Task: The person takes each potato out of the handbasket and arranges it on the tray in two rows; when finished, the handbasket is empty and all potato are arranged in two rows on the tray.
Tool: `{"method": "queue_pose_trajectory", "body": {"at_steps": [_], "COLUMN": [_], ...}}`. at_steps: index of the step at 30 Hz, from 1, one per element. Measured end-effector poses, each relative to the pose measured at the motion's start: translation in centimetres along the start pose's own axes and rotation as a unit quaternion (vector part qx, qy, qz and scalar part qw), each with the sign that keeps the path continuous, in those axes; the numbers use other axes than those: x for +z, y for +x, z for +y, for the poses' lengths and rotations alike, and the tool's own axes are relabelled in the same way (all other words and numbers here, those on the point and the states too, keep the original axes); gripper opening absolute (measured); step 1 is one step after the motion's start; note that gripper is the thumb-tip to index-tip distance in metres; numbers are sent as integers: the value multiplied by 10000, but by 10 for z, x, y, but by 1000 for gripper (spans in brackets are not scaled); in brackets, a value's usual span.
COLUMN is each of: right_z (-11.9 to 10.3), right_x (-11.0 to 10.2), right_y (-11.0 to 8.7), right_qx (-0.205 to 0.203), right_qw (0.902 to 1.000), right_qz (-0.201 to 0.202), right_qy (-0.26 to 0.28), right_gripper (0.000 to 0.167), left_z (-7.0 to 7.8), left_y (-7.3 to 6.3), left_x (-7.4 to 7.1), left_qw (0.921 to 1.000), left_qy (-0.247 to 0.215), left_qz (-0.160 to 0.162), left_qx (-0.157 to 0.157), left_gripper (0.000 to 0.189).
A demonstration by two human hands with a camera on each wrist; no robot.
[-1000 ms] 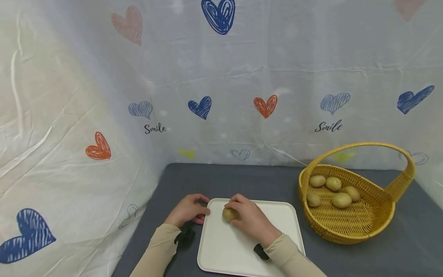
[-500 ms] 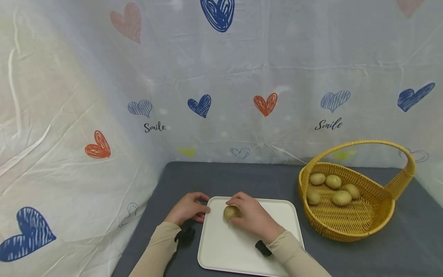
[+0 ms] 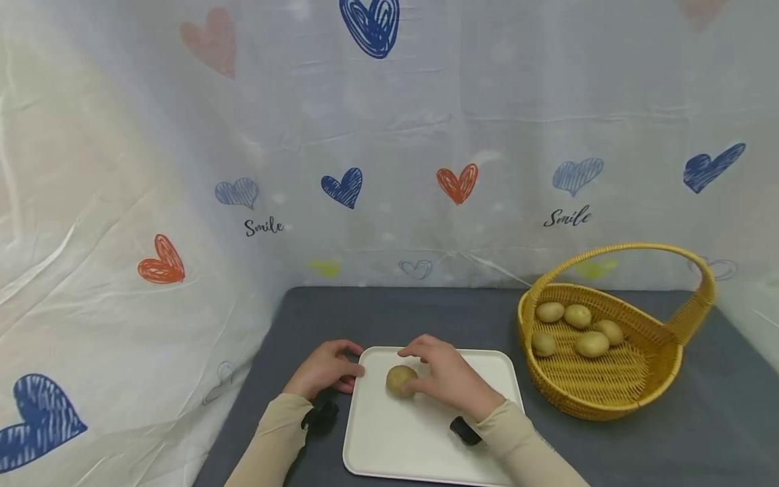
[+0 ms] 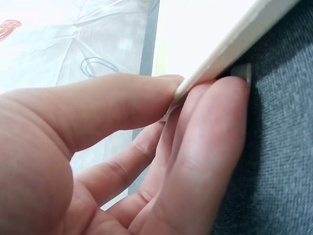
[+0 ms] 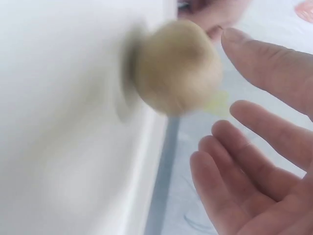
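Observation:
A round, light-brown potato (image 3: 400, 381) sits on the white tray (image 3: 389, 446), toward its far left corner. Beside it my right hand (image 3: 449, 375) is spread, thumb and fingers apart. The right wrist view shows the potato (image 5: 178, 68) on the tray surface, with a gap between it and the spread fingers of my right hand (image 5: 264, 147). At the tray's left edge, my left hand (image 3: 325, 368) pinches the rim. In the left wrist view the thumb lies on top of the rim (image 4: 215, 54) and the fingers curl beneath it.
To the right of the tray stands a yellow wicker basket (image 3: 599, 406) with a tall handle, holding several potatoes (image 3: 592, 344). A dark grey cloth (image 3: 377, 314) covers the table. Behind hangs a white curtain (image 3: 389, 122) printed with hearts.
My right hand has let go of the potato and its fingers have opened away from it. The potato stays on the tray. My left hand keeps its hold; the view has shifted slightly.

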State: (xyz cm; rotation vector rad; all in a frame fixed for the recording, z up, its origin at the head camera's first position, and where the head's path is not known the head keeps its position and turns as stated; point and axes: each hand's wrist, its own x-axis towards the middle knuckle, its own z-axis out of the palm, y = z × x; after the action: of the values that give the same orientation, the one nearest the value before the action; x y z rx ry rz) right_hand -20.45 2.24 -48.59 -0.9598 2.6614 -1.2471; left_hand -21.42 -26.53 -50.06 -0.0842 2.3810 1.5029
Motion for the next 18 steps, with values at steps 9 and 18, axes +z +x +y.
{"method": "queue_pose_trajectory", "body": {"at_steps": [9, 18], "right_z": [1, 12], "right_x": [-55, -122], "right_y": [-36, -93], "right_qx": [269, 143], "right_qw": [9996, 9934], "right_qz": [29, 277], "right_qy": [-15, -1107], "right_gripper": [47, 45], "left_z": [-5, -6], "left_y": [2, 3], "left_x": [-2, -3], "left_qw": [10000, 9999], "left_qy": [50, 90], "left_qz": [-71, -67], "left_qx": [5, -33], "left_gripper": [49, 51]}}
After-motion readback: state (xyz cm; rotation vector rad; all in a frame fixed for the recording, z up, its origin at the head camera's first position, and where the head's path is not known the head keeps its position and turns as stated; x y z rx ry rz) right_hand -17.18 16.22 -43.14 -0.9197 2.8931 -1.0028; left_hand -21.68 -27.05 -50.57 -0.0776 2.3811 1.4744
